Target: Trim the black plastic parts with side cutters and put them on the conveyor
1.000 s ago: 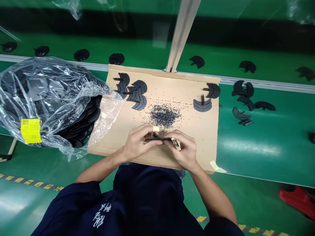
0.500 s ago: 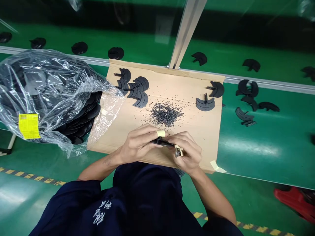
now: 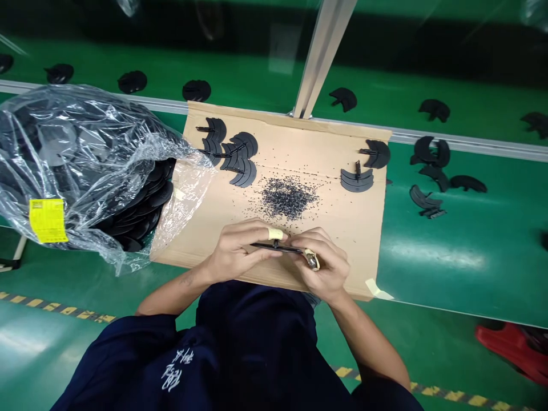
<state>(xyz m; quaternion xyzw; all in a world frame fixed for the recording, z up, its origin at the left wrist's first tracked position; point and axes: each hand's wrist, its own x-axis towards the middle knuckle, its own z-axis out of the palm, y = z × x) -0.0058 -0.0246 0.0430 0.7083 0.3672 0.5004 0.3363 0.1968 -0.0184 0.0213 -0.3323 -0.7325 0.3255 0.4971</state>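
Note:
My left hand [image 3: 235, 248] pinches a thin black plastic part [image 3: 265, 246], held almost edge-on above the cardboard's near side. Yellow tape wraps one of its fingers. My right hand [image 3: 323, 262] is closed round a small tool with a shiny metal end [image 3: 311, 260]; the rest of the tool is hidden, so its kind does not show. The fingers of this hand meet the right end of the black part, and yellow tape covers one of them. Just beyond both hands lies a pile of tiny black plastic bits [image 3: 287, 197].
Under the hands is a cardboard sheet [image 3: 342, 222]. Curved black parts [image 3: 240, 160] lie at its far left, others [image 3: 357, 180] at the right. A clear plastic bag [image 3: 89, 154] full of black parts stands left. An aluminium post [image 3: 324, 57] rises behind.
The black part has been tilted and now shows as a thinner edge, reaching further left. The metal end in my right hand has turned slightly. Both hands stay in about the same place.

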